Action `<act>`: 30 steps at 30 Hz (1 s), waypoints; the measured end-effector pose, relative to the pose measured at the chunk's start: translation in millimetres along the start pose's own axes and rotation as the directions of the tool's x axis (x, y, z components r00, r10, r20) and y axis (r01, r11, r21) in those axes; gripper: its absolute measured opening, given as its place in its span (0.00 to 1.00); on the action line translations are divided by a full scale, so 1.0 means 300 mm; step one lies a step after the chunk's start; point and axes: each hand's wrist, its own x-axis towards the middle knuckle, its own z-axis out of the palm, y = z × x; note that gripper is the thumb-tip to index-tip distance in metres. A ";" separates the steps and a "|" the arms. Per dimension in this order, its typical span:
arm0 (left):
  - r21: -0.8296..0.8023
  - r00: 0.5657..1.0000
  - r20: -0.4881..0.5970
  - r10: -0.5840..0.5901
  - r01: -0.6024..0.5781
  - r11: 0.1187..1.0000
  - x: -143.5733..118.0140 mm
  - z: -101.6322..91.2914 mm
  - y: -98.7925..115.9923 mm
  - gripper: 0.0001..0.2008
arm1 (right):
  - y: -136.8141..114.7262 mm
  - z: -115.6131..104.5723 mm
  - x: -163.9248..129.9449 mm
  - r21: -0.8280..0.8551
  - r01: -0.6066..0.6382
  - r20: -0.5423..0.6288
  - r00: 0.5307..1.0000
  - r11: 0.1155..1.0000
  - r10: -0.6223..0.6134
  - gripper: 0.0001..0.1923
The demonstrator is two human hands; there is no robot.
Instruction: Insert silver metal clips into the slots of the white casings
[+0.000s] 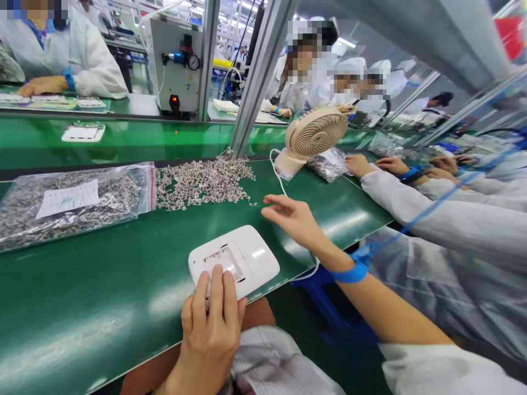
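A white plastic housing (261, 258) with rounded corners lies on the green work surface, its recessed battery compartment (231, 262) facing up. My left hand (214, 323) grips the housing at its near edge, three fingers laid over the top beside the compartment. To the right of it, my right hand (294, 219) hovers above the surface, fingers partly bent and apart, with nothing visible between them. A blue wrist strap (354, 267) circles my right wrist. Just left of the right fingertips spreads a loose pile of small metal contact pieces (206, 184).
A clear zip bag (78, 203) full of metal pieces lies left of the pile. A beige fan (315, 134) stands behind my right hand, its white cable running to the table edge. Another white part (83, 131) rests on the far green belt. Co-workers sit close on the right.
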 end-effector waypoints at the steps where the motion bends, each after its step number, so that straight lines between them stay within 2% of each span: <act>1: 0.029 1.000 0.006 -0.014 0.014 0.999 0.000 -0.004 0.004 0.20 | 0.017 0.010 0.043 -0.092 0.002 -0.027 1.000 0.996 -0.004 0.20; 4: 0.070 0.997 0.013 -0.076 0.075 0.995 0.004 -0.033 -0.003 0.22 | 0.058 0.042 0.118 -0.390 0.118 0.064 0.993 0.913 -0.101 0.10; 6: -0.027 0.989 0.043 -0.145 0.146 0.989 0.006 -0.065 -0.038 0.22 | 0.077 0.054 0.128 -0.530 0.254 0.150 0.967 0.809 -0.205 0.09; 8: -0.199 0.968 0.187 -0.166 0.203 0.959 0.007 -0.103 -0.096 0.20 | 0.089 0.053 0.121 -0.601 0.346 0.190 0.938 0.721 -0.292 0.09; 10: -0.307 0.923 0.381 -0.054 0.181 0.934 0.008 -0.133 -0.153 0.18 | 0.092 0.044 0.109 -0.621 0.384 0.194 0.920 0.683 -0.341 0.08; 11: -0.311 0.905 0.425 -0.015 0.162 0.937 0.010 -0.141 -0.171 0.17 | 0.089 0.039 0.101 -0.618 0.393 0.184 0.915 0.681 -0.360 0.08; 12: -0.284 0.900 0.435 -0.009 0.147 0.947 0.012 -0.145 -0.178 0.16 | 0.081 0.035 0.092 -0.606 0.400 0.170 0.909 0.688 -0.379 0.08; 13: -0.229 0.911 0.408 -0.050 0.156 0.961 0.014 -0.143 -0.174 0.14 | 0.068 0.033 0.081 -0.585 0.409 0.153 0.904 0.701 -0.400 0.09; 15: -0.088 0.940 0.287 -0.184 0.217 0.972 0.021 -0.131 -0.133 0.08 | 0.026 0.038 0.051 -0.515 0.426 0.111 0.894 0.744 -0.434 0.11; 16: -0.028 0.948 0.222 -0.227 0.239 0.971 0.025 -0.123 -0.103 0.08 | -0.002 0.044 0.032 -0.464 0.429 0.090 0.893 0.775 -0.440 0.10; 18: 0.030 0.962 0.163 -0.219 0.217 0.976 0.031 -0.112 -0.043 0.13 | -0.067 0.062 -0.011 -0.322 0.409 0.053 0.908 0.854 -0.415 0.07; 20: 0.006 0.970 0.177 -0.167 0.169 0.986 0.035 -0.112 0.000 0.19 | -0.132 0.083 -0.056 -0.158 0.349 0.057 0.937 0.924 -0.344 0.03; 23: -0.030 0.961 0.252 -0.115 0.127 0.992 0.034 -0.128 0.028 0.21 | -0.211 0.115 -0.111 0.015 0.276 0.119 0.954 0.961 -0.276 0.02; 28: 0.081 0.939 0.337 -0.068 0.043 0.996 0.031 -0.141 0.035 0.22 | -0.262 0.166 -0.166 0.158 0.235 0.237 0.934 0.959 -0.268 0.03; 30: 0.100 0.936 0.345 -0.071 0.038 0.994 0.031 -0.138 0.037 0.22 | -0.261 0.183 -0.180 0.186 0.249 0.295 0.908 0.950 -0.296 0.04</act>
